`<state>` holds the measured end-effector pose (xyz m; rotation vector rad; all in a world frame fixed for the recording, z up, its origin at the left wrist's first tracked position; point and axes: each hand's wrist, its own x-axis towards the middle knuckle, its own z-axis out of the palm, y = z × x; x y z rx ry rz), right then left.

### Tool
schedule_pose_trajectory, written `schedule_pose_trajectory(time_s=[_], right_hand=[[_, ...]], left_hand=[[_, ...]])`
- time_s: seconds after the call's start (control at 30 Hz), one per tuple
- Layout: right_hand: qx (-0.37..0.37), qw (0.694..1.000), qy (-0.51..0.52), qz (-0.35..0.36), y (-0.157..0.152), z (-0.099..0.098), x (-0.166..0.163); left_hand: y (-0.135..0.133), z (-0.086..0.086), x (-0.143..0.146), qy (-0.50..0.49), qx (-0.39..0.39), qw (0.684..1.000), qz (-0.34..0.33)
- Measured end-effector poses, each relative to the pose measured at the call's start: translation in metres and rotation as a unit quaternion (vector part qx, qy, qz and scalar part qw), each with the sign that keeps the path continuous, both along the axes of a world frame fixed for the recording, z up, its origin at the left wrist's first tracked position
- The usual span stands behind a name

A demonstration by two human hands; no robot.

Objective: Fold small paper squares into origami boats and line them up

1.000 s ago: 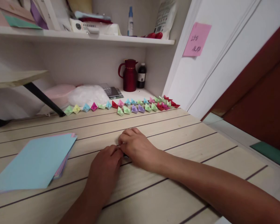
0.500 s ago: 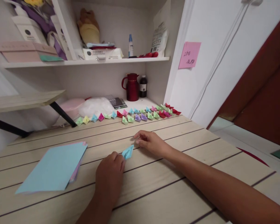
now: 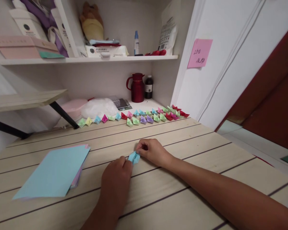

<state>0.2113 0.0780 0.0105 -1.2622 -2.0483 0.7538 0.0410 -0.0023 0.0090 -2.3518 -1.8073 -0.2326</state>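
Observation:
A small folded light-blue paper boat (image 3: 134, 157) is held just above or on the wooden tabletop, between my two hands. My left hand (image 3: 118, 172) pinches its near left end, with the fingertips partly hidden behind the knuckles. At the far right end, my right hand (image 3: 150, 150) has thumb and forefinger closed on the paper. To the left lies a stack of coloured paper (image 3: 54, 172), light blue on top with pink and purple edges showing beneath.
Several small folded paper boats (image 3: 143, 119) in many colours line the table's back edge. A shelf leg (image 3: 63, 114) stands at the left rear. Behind are a red jug (image 3: 137, 88) and a dark bottle (image 3: 148, 87). A pink note (image 3: 200, 53) hangs on the wall.
My right hand has come down and closed on the far end of the blue paper, where it was apart before. The boat looks more spread, and the view has shifted slightly.

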Motion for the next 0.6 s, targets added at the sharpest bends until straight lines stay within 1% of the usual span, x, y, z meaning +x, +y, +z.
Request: schedule_pose_trajectory(time_s=[0.13,0.33,0.4,0.5,0.6], right_hand=[[0.014,1.0,-0.008,-0.01,-0.0005,0.001,-0.0022],[0.032,0.999,-0.038,-0.005,-0.0001,0.0026,-0.0034],[0.061,0.996,-0.063,-0.003,-0.001,0.0027,-0.0048],[0.129,0.986,-0.107,0.004,-0.0037,0.0027,-0.0079],[0.161,0.978,-0.132,0.011,-0.0055,0.0028,-0.0099]], left_hand=[[-0.001,-0.0012,0.0007,0.023,0.018,0.999,-0.03],[0.001,-0.0029,-0.0004,0.02,0.016,0.999,-0.035],[0.0016,-0.0031,-0.0003,0.021,0.014,0.999,-0.036],[0.002,-0.0018,0.0013,0.022,0.006,0.999,-0.033],[0.0019,0.0003,0.0029,0.021,-0.006,0.999,-0.03]])
